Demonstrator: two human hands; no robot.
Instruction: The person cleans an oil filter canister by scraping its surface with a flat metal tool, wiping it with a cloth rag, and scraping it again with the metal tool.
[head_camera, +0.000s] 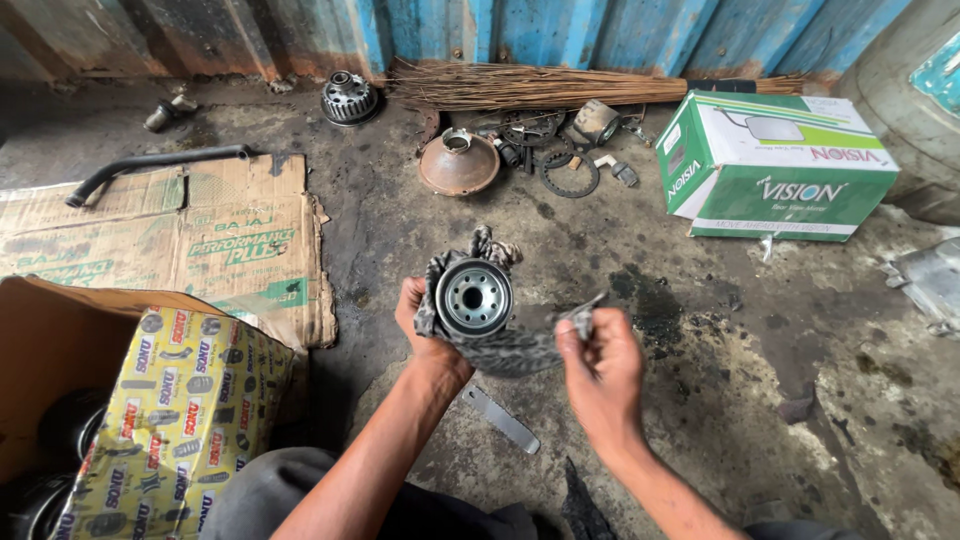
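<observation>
Looking down from the head camera, a grimy, oil-stained concrete floor fills the view, backed at 12 o'clock by a worn blue corrugated metal wall.

A bundle of brown twigs forming a broom lies along the wall's foot. Just below it sit a rusty dome-shaped metal part, a toothed gear and a scatter of dark rings and small parts. At 2 o'clock rests a green and white carton. At 10 o'clock a flattened sheet of cardboard lies on the floor, with a black rubber hose across its upper edge. At 8 o'clock an open brown box holds a yellow printed carton. A flat metal strip lies on the floor at 6 o'clock, between the two forearms.

At the centre, the left hand is curled around a cylindrical oil filter, its round end with a ring of small holes facing the camera. A dark patterned rag wraps the filter's body. The right hand, at 5 o'clock of the filter, pinches the rag's loose end between thumb and fingers. Both forearms rise from the bottom edge.
</observation>
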